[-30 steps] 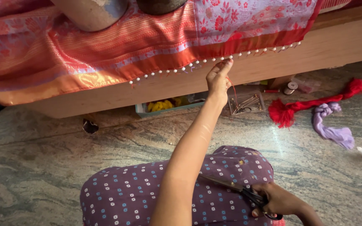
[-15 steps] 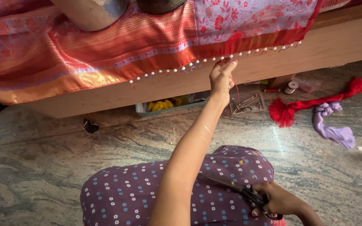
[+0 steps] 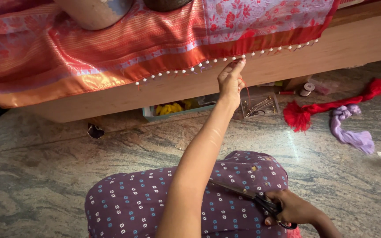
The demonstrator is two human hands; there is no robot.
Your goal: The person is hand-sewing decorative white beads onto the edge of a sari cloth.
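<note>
Left hand [image 3: 230,81] pinches the red thread [image 3: 246,88] at the beaded cloth edge [image 3: 217,61], 12 o'clock; right hand [image 3: 293,209] grips closed scissors [image 3: 248,197] at 5 o'clock—best keep thread taut.

Your silky orange-red cloth [image 3: 111,61], sheen catching light and edged with glossy white beads [image 3: 190,69], drapes a matt wooden bed frame [image 3: 367,42] above polished, mottled stone floor [image 3: 45,158]; metal-bladed scissors [image 3: 252,198] rest on dotted cotton.

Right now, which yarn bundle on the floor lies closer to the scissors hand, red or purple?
The purple yarn bundle. It lies nearer the right hand with the black-handled scissors; the red yarn bundle stretches farther off, by the wooden frame.
</note>
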